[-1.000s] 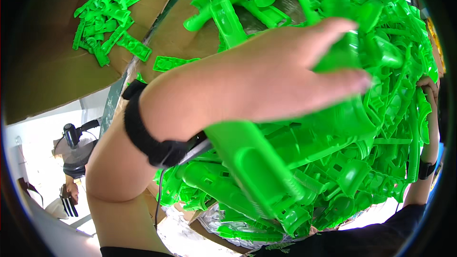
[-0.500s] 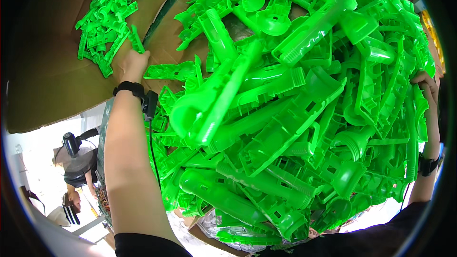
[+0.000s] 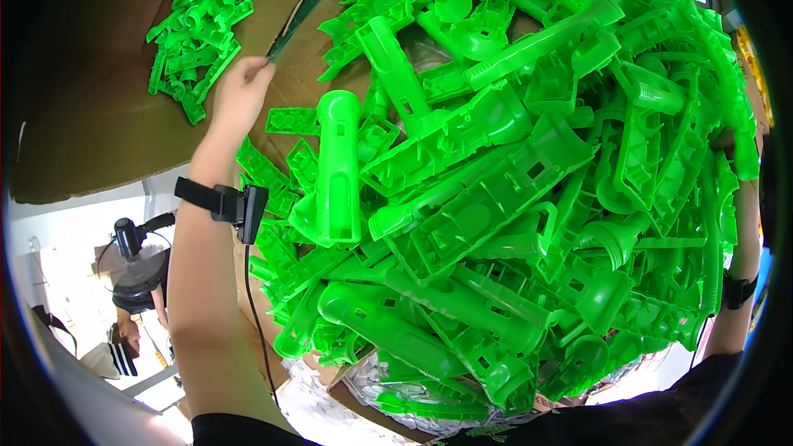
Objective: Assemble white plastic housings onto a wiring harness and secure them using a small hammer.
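A big heap of bright green moulded plastic parts (image 3: 496, 198) fills the middle and right, lying on brown cardboard (image 3: 91, 124). My left hand (image 3: 239, 95) reaches out to the heap's left edge. Its fingertips are pinched on the end of a dark, glossy plastic film strip (image 3: 297, 16) that runs up along the cardboard. A black wrist strap with a small device (image 3: 235, 202) sits on that forearm. My right hand (image 3: 727, 144) is at the heap's far right edge, mostly hidden behind green parts. Its forearm wears a black band (image 3: 738, 289).
A smaller pile of small flat green pieces (image 3: 206, 25) lies on the cardboard at the upper left. Crinkled clear plastic (image 3: 372, 384) shows under the heap's near edge. Below the table at the left are a fan (image 3: 132, 256) and another person (image 3: 116, 347).
My left hand has pulled off the top of the heap, gone left to the cardboard, then up to the film strip. The right arm has stayed at the right edge.
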Available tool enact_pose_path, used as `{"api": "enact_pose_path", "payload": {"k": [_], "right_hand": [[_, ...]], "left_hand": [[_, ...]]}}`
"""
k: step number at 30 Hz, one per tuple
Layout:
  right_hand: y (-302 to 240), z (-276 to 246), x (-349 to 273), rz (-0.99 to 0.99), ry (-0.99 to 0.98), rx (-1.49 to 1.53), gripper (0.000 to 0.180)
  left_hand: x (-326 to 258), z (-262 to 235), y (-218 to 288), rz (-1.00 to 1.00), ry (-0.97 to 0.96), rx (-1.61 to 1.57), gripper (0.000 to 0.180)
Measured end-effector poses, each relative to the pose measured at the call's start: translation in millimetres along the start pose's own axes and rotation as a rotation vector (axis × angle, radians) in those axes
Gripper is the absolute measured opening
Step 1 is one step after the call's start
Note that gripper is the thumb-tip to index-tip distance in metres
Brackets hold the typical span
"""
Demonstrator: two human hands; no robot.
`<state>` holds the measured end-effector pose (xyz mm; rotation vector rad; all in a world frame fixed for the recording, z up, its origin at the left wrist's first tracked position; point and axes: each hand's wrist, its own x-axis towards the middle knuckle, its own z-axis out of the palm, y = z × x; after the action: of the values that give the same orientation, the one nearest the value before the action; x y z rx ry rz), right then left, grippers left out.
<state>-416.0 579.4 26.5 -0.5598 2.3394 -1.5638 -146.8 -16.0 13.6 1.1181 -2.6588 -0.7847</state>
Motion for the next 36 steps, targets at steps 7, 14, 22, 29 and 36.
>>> {"api": "enact_pose_path", "payload": {"k": [7,14,22,29,36], "right_hand": [[4.6,-9.9,-13.4,-0.014,0.18,-0.045,0.02],[34.4,-40.8,-13.6,-0.025,0.373,-0.072,0.023],[20.2,-49.9,-6.2,-0.023,0.204,-0.123,0.019],[2.1,-38.1,1.4,-0.087,-0.046,-0.314,0.02],[-3.3,-44.2,12.1,-0.033,-0.068,-0.078,0.019]], "left_hand": [[94.3,71.3,59.4,0.064,-0.032,-0.325,0.081],[114.6,141.8,168.7,0.309,-0.487,-0.244,0.087],[9.8,121.1,300.6,0.535,-0.877,0.006,0.055],[-45.8,-17.6,219.2,0.447,-0.358,-0.254,0.038],[-194.1,-129.0,115.5,0.074,0.026,-0.366,0.031]]}}
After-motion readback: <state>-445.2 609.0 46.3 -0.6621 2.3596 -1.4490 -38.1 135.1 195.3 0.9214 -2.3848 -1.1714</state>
